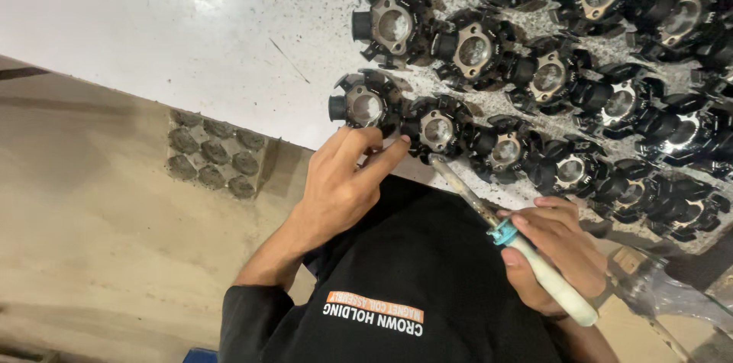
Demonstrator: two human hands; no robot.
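Printed label on black garment, bottom centre: white lettering beneath narrow orange strip. No packages, screens.
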